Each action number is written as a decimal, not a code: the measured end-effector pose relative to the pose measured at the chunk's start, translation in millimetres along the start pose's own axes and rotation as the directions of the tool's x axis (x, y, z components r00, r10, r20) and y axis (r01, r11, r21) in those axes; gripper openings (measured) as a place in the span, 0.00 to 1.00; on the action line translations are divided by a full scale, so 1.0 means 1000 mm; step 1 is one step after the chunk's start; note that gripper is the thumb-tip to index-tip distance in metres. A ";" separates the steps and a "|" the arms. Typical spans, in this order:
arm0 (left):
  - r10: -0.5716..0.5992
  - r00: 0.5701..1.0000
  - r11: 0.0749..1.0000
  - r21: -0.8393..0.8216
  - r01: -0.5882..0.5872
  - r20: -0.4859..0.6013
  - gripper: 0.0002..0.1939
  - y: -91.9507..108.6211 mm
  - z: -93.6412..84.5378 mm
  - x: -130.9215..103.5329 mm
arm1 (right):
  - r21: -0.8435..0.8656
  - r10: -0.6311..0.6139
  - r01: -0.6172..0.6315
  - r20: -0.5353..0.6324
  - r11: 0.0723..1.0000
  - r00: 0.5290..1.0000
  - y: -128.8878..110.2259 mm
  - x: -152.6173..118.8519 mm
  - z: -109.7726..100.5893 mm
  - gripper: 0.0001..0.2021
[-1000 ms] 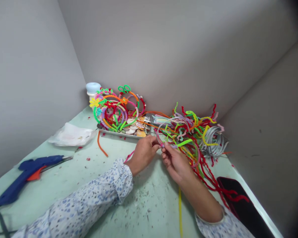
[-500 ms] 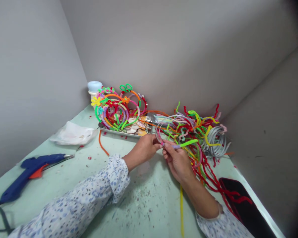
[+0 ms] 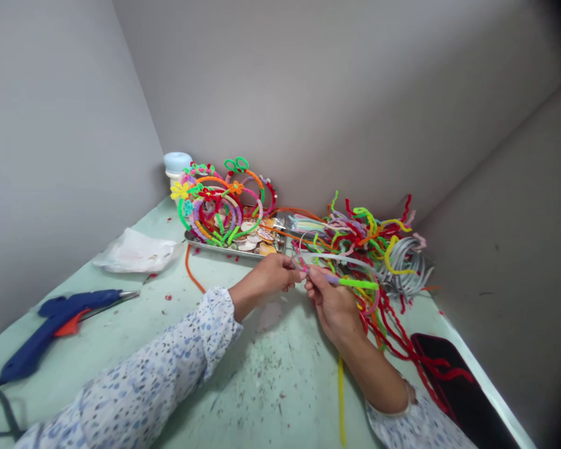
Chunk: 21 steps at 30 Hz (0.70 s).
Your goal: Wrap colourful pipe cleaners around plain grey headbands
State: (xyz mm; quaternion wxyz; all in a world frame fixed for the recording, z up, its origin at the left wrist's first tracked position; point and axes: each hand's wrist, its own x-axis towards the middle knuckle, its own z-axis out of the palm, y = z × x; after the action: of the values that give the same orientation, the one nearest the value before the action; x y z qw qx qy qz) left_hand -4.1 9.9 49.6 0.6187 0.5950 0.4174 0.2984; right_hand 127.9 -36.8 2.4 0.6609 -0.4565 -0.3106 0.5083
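Note:
Both hands meet at a thin headband (image 3: pixel 341 257) partly wrapped in fuzzy stems, lilac and bright green (image 3: pixel 359 284) along one end. My left hand (image 3: pixel 277 274) pinches a pink strand close to the wrapped part. The fingers of my right hand (image 3: pixel 334 304) are closed round the lilac section, and the green end sticks out to the right. Behind the hands, a metal tray (image 3: pixel 224 250) holds finished-looking colourful headbands (image 3: pixel 217 209) and flat pale pieces (image 3: pixel 250 240). A tangle of coloured fuzzy stems (image 3: pixel 355 234) lies beside and behind my right hand.
On the left lie a blue glue gun (image 3: pixel 56 327) and a white plastic bag (image 3: pixel 138 251). A bundle of grey bands (image 3: pixel 406 268) is at the right, with a dark phone (image 3: pixel 467 399) nearer the table's right edge. A light-blue-lidded container (image 3: pixel 178 163) stands at the back.
The headband's bare arc has tipped down and to the right, and its green end now points more level. Both hands keep their hold and have barely moved.

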 end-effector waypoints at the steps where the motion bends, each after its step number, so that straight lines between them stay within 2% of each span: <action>1: -0.013 1.000 0.999 -0.037 0.012 -0.007 0.04 -0.001 0.001 0.000 | -0.036 -0.020 0.019 -0.004 0.999 1.000 0.001 0.000 -0.001 0.13; 4: -0.046 0.999 0.993 -0.106 0.045 -0.010 0.05 -0.005 0.002 -0.001 | -0.142 -0.057 0.057 0.006 0.988 0.998 0.001 -0.001 -0.003 0.14; 8: -0.029 0.999 0.996 -0.086 0.031 0.027 0.10 -0.006 0.002 -0.002 | -0.179 -0.023 0.040 0.095 0.983 0.995 -0.007 0.001 -0.008 0.14; 11: -0.028 0.999 0.996 -0.079 0.032 0.047 0.10 -0.004 -0.001 -0.002 | -0.246 -0.010 0.047 0.149 0.968 0.989 -0.014 0.002 -0.010 0.13; 14: -0.046 0.998 0.998 -0.050 0.048 0.042 0.07 -0.003 -0.002 -0.002 | -0.346 -0.035 0.090 0.161 0.934 0.986 -0.020 0.000 -0.008 0.12; 17: -0.061 0.998 0.995 -0.074 0.061 -0.006 0.04 -0.004 -0.002 -0.002 | -0.354 -0.053 0.112 0.170 0.928 0.984 -0.025 -0.004 -0.003 0.11; 21: -0.094 0.995 0.990 -0.112 0.089 -0.033 0.04 -0.008 0.000 -0.001 | -0.322 -0.007 0.050 0.133 0.945 0.991 -0.027 -0.006 0.002 0.10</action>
State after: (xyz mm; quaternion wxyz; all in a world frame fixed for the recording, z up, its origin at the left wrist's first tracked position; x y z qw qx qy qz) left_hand -5.9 8.4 41.5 0.6557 0.5342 0.4388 0.3036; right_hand 134.7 -44.0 28.1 0.5626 -0.5204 -0.4388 0.4692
